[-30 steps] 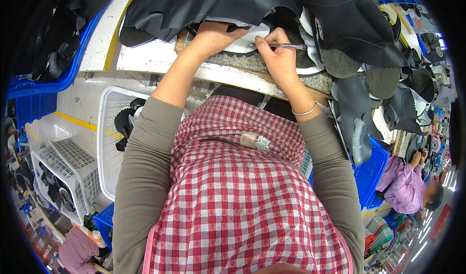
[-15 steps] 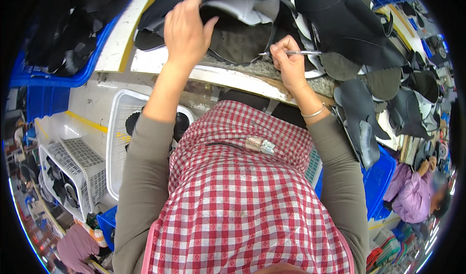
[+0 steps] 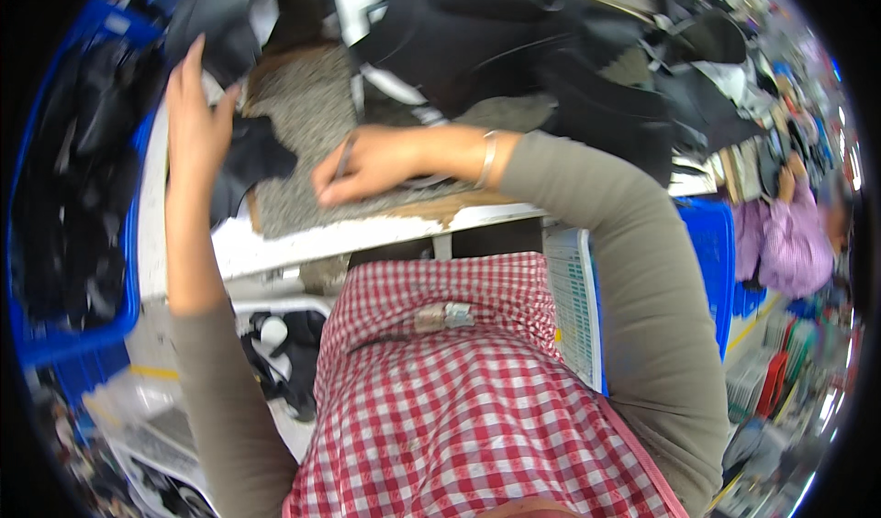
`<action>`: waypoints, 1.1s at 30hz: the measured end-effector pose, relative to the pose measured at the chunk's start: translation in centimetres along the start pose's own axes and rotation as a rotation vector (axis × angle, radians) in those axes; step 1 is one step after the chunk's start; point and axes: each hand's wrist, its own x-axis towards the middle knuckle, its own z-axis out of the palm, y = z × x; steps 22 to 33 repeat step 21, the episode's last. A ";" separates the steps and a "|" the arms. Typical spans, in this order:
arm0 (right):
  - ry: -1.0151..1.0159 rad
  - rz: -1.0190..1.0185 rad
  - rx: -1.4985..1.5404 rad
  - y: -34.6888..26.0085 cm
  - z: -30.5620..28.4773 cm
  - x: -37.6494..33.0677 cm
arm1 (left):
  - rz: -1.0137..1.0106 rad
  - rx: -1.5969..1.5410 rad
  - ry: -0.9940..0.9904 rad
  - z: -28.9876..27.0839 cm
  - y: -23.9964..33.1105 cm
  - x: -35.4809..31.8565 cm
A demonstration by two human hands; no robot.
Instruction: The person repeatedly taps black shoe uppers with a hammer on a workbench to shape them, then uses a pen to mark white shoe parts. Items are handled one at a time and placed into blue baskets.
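Note:
My left hand (image 3: 195, 123) reaches to the far left of the bench, blurred, fingers stretched and thumb apart. It lies over the edge of a black, leather-like cut piece (image 3: 216, 32); I cannot tell whether it presses on it. Beside its wrist is another dark piece (image 3: 255, 155). Over the worn, speckled grey work surface (image 3: 307, 105), my right hand (image 3: 376, 162) is closed around a slim silver pen (image 3: 346, 155), only part of which shows between the fingers. Large black shoe-upper-like pieces (image 3: 459, 36) lie just beyond the right hand.
On the left stands a blue crate (image 3: 128, 307) full of black pieces. A white basket (image 3: 303, 440) with black and white scraps sits below the bench's white edge (image 3: 275, 247). Right of my apron are a pale green basket (image 3: 574, 289) and a blue bin (image 3: 711, 252). A co-worker (image 3: 794, 243) sits far right.
The view has swung left. My left hand has left the piece before me for the far left; that piece no longer lies there. My right hand has moved left, still gripping the pen.

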 end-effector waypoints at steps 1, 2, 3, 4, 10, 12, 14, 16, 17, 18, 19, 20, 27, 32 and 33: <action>-0.023 0.016 -0.052 0.1 0.4 -0.3 | -0.020 -0.071 -0.029 -0.3 2.7 -1.1; -0.062 0.052 -0.095 0.2 1.2 -0.7 | -0.060 -0.127 -0.075 -0.6 5.5 -1.8; -0.023 0.042 -0.053 0.4 2.1 -1.6 | 0.002 -0.316 -0.145 -0.9 8.3 -1.9; 0.037 -0.024 0.015 0.7 2.8 -2.2 | 0.058 -0.497 -0.215 -1.0 11.1 -1.6; 0.357 -0.066 -0.170 2.0 7.1 -3.4 | 0.576 -0.895 -0.296 2.8 29.3 1.2; 0.376 -0.035 -0.189 1.3 7.9 -4.3 | 0.745 -0.654 -0.509 4.3 33.2 1.8; 0.404 -0.025 -0.208 0.2 8.4 -5.0 | 0.698 -0.488 -1.023 4.6 34.6 1.6; 0.420 -0.025 -0.236 -1.3 8.7 -6.0 | 0.648 -0.581 -0.708 3.6 33.0 0.9; 0.419 -0.024 -0.251 -2.1 8.6 -6.8 | 0.579 -0.602 -0.626 2.7 31.4 1.0; 0.404 -0.012 -0.274 -3.0 8.5 -7.7 | 0.516 -0.631 -0.521 1.2 29.2 1.3; 0.381 -0.011 -0.299 -4.1 8.3 -8.8 | 0.364 -0.654 -0.486 -0.9 26.8 1.6; 0.101 0.010 -0.293 -4.9 7.2 -10.5 | 0.246 -0.740 -0.370 -3.6 24.3 2.0; 0.051 0.028 -0.288 -5.9 7.0 -9.4 | -0.013 -0.938 -0.521 -6.5 21.8 2.8; 0.051 0.028 -0.288 -5.9 7.0 -9.4 | -0.013 -0.938 -0.521 -6.5 21.8 2.8; 0.051 0.028 -0.288 -5.9 7.0 -9.4 | -0.013 -0.938 -0.521 -6.5 21.8 2.8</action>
